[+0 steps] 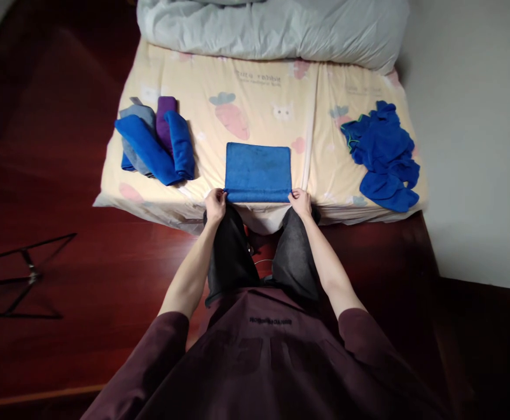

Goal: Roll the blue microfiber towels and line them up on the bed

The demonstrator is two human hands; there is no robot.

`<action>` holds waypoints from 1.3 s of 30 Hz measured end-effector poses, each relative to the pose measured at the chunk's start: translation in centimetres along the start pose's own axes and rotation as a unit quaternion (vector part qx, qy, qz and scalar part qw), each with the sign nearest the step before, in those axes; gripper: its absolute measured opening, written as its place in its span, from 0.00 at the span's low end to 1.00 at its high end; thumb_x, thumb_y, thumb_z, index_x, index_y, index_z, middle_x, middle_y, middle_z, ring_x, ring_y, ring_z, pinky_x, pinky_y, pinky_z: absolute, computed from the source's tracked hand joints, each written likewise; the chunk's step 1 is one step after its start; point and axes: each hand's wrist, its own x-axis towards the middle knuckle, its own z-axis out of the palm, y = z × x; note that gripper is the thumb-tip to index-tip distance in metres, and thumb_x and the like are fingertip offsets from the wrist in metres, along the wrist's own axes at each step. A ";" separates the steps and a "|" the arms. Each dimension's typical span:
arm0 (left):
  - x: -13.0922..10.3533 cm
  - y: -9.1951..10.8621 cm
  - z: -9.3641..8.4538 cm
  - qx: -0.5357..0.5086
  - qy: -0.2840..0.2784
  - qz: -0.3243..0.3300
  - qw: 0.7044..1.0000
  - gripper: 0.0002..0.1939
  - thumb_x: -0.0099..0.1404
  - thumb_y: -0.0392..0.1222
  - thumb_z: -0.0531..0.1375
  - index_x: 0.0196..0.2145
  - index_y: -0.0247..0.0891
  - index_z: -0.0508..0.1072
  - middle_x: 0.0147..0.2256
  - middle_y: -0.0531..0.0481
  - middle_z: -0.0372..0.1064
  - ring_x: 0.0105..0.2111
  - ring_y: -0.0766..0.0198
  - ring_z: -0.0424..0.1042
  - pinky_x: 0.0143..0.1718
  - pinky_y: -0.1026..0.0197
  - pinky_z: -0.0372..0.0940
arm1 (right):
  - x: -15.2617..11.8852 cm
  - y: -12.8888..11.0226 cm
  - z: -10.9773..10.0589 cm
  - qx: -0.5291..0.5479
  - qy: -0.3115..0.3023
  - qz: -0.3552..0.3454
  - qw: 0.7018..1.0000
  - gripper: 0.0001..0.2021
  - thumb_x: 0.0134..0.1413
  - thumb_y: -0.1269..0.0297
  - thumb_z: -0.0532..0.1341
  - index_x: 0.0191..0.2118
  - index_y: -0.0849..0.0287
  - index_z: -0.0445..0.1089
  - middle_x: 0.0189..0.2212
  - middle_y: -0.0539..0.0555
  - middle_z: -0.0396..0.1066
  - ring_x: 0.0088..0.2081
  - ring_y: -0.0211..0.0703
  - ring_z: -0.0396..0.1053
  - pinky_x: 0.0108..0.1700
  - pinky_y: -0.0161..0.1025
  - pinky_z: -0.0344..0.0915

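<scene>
at the near edge of a bed, i hold a blue cloth (258, 166) by its two near corners, my left grip (215, 204) pinched closed on the left one and my right grip (300, 203) pinched closed on the right, thumbs and fingers drawn together. the cloth lies flat between my hands as a neat rectangle, a narrow folded band along its near side, on a pale yellow sheet (272, 125) printed with carrots and a white cat's face. to the left, well apart from the cloth, bundles are stacked close together: a purple bundle (166, 123), a grey bundle (138, 113) and blue bundles (147, 151) lying partly over them. to the right, a crumpled heap of blue cloths (381, 146), some edged in green, sits near the bed's right side. a pale quilt (272, 29) is bunched across the far end, and a white wall (478, 146) rises at right. below, my dark trousers (296, 256) meet the bed's near side above a dark red floor (84, 344), where the legs of a black stand (31, 277) show at left.
</scene>
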 end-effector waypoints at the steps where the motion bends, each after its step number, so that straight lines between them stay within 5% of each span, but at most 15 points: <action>1: 0.0 0.0 0.0 0.001 0.000 -0.001 1.000 0.08 0.69 0.45 0.62 0.41 0.39 0.75 0.38 0.42 0.77 0.39 0.54 0.76 0.49 0.53 0.70 | 0.0 0.0 0.0 0.000 0.003 0.003 1.000 0.07 0.60 0.64 0.63 0.41 0.57 0.78 0.37 0.56 0.83 0.40 0.48 0.82 0.47 0.41 0.77; 8: 0.0 0.0 -0.1 0.004 0.004 0.019 1.000 0.08 0.69 0.43 0.61 0.44 0.38 0.75 0.40 0.41 0.74 0.38 0.55 0.75 0.49 0.51 0.71 | -0.1 -0.3 -0.1 -0.001 0.001 0.010 1.000 0.03 0.60 0.67 0.65 0.40 0.57 0.76 0.32 0.53 0.79 0.36 0.45 0.79 0.44 0.39 0.75; 12: -0.6 0.7 -0.6 0.024 0.025 0.083 0.996 0.09 0.68 0.39 0.60 0.46 0.42 0.76 0.55 0.37 0.69 0.55 0.49 0.72 0.61 0.47 0.67 | -0.2 -0.5 -0.6 -0.016 0.000 -0.036 0.999 0.06 0.59 0.72 0.66 0.41 0.58 0.76 0.41 0.56 0.78 0.37 0.43 0.76 0.47 0.38 0.74; 19: -1.0 1.9 -0.6 0.026 -0.109 0.147 0.983 0.10 0.71 0.42 0.60 0.47 0.40 0.77 0.55 0.38 0.75 0.59 0.48 0.71 0.68 0.43 0.61 | -0.6 -0.8 -1.1 -0.028 -0.033 -0.094 0.995 0.13 0.60 0.73 0.60 0.46 0.59 0.80 0.46 0.56 0.78 0.34 0.43 0.74 0.49 0.40 0.72; 28: -0.8 1.9 -0.6 0.106 -0.142 0.145 0.973 0.23 0.66 0.53 0.66 0.53 0.39 0.77 0.62 0.38 0.73 0.63 0.44 0.69 0.69 0.43 0.61 | -0.7 -0.7 -0.8 -0.055 -0.051 -0.130 0.989 0.14 0.59 0.61 0.67 0.50 0.57 0.80 0.51 0.58 0.78 0.51 0.53 0.77 0.58 0.48 0.74; 33: -0.6 1.5 -0.5 0.123 -0.151 0.161 0.968 0.26 0.59 0.37 0.65 0.56 0.38 0.77 0.63 0.39 0.72 0.64 0.42 0.67 0.69 0.40 0.62 | -0.9 -0.6 -1.0 -0.100 -0.081 -0.152 0.980 0.25 0.52 0.62 0.73 0.57 0.54 0.78 0.57 0.58 0.74 0.57 0.56 0.75 0.60 0.50 0.74; 39: -0.5 1.4 -0.3 0.096 -0.139 0.157 0.973 0.32 0.54 0.26 0.56 0.56 0.37 0.78 0.62 0.40 0.73 0.64 0.46 0.68 0.70 0.41 0.62 | -0.8 -0.6 -0.9 -0.100 -0.074 -0.152 0.980 0.23 0.52 0.74 0.65 0.55 0.55 0.79 0.57 0.56 0.75 0.56 0.54 0.76 0.60 0.50 0.75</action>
